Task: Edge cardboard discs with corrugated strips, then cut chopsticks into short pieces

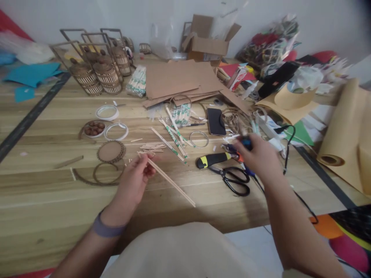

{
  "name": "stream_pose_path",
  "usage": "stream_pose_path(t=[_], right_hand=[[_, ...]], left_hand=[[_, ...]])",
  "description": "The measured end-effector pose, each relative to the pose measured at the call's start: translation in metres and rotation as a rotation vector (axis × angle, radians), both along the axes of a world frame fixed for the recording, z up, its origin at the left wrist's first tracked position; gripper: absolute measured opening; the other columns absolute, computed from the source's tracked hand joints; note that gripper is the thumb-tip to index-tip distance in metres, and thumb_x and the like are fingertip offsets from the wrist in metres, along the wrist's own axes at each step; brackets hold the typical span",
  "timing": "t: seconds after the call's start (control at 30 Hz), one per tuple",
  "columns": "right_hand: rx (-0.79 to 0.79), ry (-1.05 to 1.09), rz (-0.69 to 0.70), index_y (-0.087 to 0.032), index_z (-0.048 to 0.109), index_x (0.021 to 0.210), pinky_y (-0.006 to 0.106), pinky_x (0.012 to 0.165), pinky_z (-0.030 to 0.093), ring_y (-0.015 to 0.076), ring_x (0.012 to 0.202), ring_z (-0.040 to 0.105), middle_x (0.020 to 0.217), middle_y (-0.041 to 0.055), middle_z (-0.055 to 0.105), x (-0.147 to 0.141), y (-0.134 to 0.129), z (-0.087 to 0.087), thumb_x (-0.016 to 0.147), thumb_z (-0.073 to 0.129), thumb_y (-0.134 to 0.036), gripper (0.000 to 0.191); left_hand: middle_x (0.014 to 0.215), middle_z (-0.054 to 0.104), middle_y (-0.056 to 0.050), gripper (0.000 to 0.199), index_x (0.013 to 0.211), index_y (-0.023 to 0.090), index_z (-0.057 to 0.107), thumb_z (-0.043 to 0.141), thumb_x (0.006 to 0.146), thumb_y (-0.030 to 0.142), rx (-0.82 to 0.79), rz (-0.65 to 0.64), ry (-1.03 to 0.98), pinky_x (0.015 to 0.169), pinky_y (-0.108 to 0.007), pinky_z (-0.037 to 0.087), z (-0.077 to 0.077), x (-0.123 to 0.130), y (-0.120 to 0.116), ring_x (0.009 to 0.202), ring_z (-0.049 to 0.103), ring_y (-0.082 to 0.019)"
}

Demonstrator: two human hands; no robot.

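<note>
My left hand (139, 172) pinches a pair of thin wooden sticks (174, 184) that slant down to the right over the table. Short cut sticks (152, 147) lie just beyond its fingertips. At the right, my right hand (255, 152) is closed around a small dark object with a blue part (246, 143), blurred and partly hidden by the fingers. Below and left of that hand are black-handled scissors (236, 180) and a black and yellow tool (213, 159). Paper-wrapped sticks (171, 139) lie in the middle.
Lantern-like stick baskets (107, 75) stand at the back left. Cardboard sheets (179, 79), a phone (216, 121), tape rolls (107, 112) and a bowl of brown beads (94, 128) lie across the table (52, 208). A cable (286, 154) and a paper roll (342, 127) are at the right.
</note>
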State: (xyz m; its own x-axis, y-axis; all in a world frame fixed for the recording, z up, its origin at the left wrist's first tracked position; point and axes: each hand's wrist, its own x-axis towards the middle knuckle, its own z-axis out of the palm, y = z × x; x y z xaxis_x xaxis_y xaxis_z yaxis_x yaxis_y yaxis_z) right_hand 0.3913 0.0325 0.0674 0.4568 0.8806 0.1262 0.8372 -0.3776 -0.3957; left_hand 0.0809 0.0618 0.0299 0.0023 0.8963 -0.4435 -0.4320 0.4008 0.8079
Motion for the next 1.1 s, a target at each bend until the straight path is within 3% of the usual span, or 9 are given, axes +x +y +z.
stream_pose_path(t=[0.1,0.2,0.43,0.5,0.6,0.77,0.9,1.0,1.1], right_hand=[[-0.274,0.355,0.554,-0.021,0.063,0.085,0.029,0.066,0.04,0.0186,0.072,0.059,0.08,0.0034,0.067,-0.065,-0.012,-0.002,0.085,0.06,-0.037,0.017],[-0.443,0.49,0.724,-0.021,0.06,0.079,0.026,0.059,0.035,0.0147,0.064,0.053,0.071,-0.0014,0.061,-0.109,-0.022,-0.014,0.086,0.059,-0.034,0.015],[-0.408,0.457,0.712,-0.021,0.046,0.067,0.025,0.055,0.03,0.0121,0.059,0.044,0.063,-0.0039,0.049,-0.12,-0.024,-0.033,0.086,0.058,-0.027,0.023],[-0.386,0.418,0.662,-0.021,0.047,0.068,0.025,0.055,0.029,0.0128,0.06,0.045,0.064,-0.0028,0.051,-0.118,-0.023,-0.035,0.086,0.058,-0.027,0.022],[-0.378,0.342,0.569,-0.021,0.049,0.072,0.026,0.056,0.028,0.0145,0.061,0.047,0.067,-0.0003,0.054,-0.119,-0.023,-0.039,0.087,0.059,-0.027,0.019],[-0.34,0.328,0.522,-0.022,0.051,0.074,0.027,0.057,0.029,0.017,0.062,0.05,0.067,0.0022,0.057,-0.119,-0.02,-0.042,0.086,0.061,-0.027,0.017],[-0.215,0.392,0.515,-0.022,0.046,0.069,0.026,0.06,0.033,0.0162,0.064,0.05,0.067,0.0005,0.055,-0.114,-0.017,-0.037,0.086,0.056,-0.031,0.021],[-0.165,0.632,0.499,-0.023,0.047,0.071,0.026,0.06,0.036,0.0146,0.062,0.048,0.064,-0.0024,0.052,-0.111,-0.015,-0.028,0.085,0.054,-0.039,0.023],[-0.175,0.818,0.502,-0.023,0.049,0.073,0.026,0.058,0.037,0.0136,0.058,0.048,0.06,-0.0036,0.052,-0.114,-0.012,-0.02,0.085,0.054,-0.046,0.027]], left_hand=[[0.076,0.076,-0.004,0.038,0.078,0.015,0.066,0.085,0.065,0.045,0.01,-0.088,0.035,0.05,-0.018,0.045,-0.002,0.009,0.0,0.051,0.054,-0.007],[0.077,0.076,-0.004,0.044,0.079,0.016,0.066,0.085,0.062,0.051,0.042,-0.129,0.058,0.054,-0.019,0.046,-0.004,0.013,0.0,0.054,0.054,-0.008],[0.086,0.078,-0.008,0.036,0.094,0.016,0.072,0.073,0.08,0.048,0.033,-0.156,0.134,0.059,-0.024,0.048,-0.012,0.008,0.001,0.062,0.063,-0.015],[0.095,0.076,-0.008,0.034,0.102,0.017,0.073,0.067,0.086,0.046,0.083,-0.111,0.227,0.059,-0.025,0.047,-0.013,0.002,0.002,0.065,0.064,-0.015],[0.088,0.073,-0.005,0.03,0.104,0.02,0.076,0.065,0.088,0.042,0.223,-0.075,0.467,0.062,-0.024,0.045,-0.011,-0.008,-0.001,0.076,0.064,-0.018],[0.085,0.074,-0.004,0.025,0.1,0.022,0.079,0.074,0.081,0.038,0.285,-0.242,0.536,0.082,-0.029,0.046,-0.002,-0.013,-0.011,0.102,0.063,-0.027],[0.085,0.075,-0.003,0.024,0.091,0.022,0.079,0.079,0.073,0.038,0.254,-0.269,0.486,0.076,-0.03,0.047,-0.003,-0.007,-0.016,0.083,0.064,-0.023],[0.073,0.071,-0.002,0.024,0.081,0.02,0.078,0.08,0.068,0.04,0.179,-0.281,0.387,0.063,-0.027,0.045,-0.007,-0.001,-0.019,0.067,0.058,-0.018],[0.066,0.069,-0.002,0.023,0.076,0.019,0.078,0.077,0.07,0.041,0.137,-0.401,0.312,0.056,-0.025,0.041,-0.008,0.005,-0.022,0.061,0.056,-0.016]])
